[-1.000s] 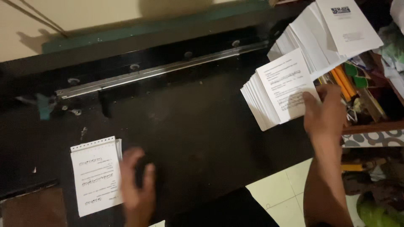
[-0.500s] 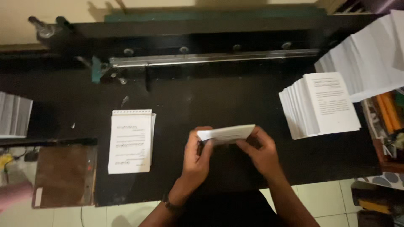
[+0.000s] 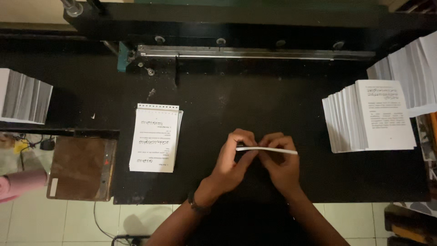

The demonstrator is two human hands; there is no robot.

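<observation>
1. While both hands are pinching a thin sheaf of white sheets [image 3: 266, 150] edge-on over the middle of the black bench [image 3: 255, 105], the left hand [image 3: 232, 161] is gripping its left end and the right hand [image 3: 280, 164] is gripping its right part.
2. Judging progress: one small sheaf with a perforated top edge [image 3: 155, 138] is lying flat left of the hands, well apart; looks like little is finished.
3. Plenty is waiting: a fanned stack of printed white sheets [image 3: 368, 116] is sitting at the right, with a bigger white pile [image 3: 412, 68] behind it.
4. Another paper stack [image 3: 22, 96] is sitting at the far left edge.
5. Labels: pages are carrying dark print lines, too small to read; a brown board [image 3: 79, 168] is lying lower left.
6. A metal rail [image 3: 255, 51] is running along the back.
</observation>
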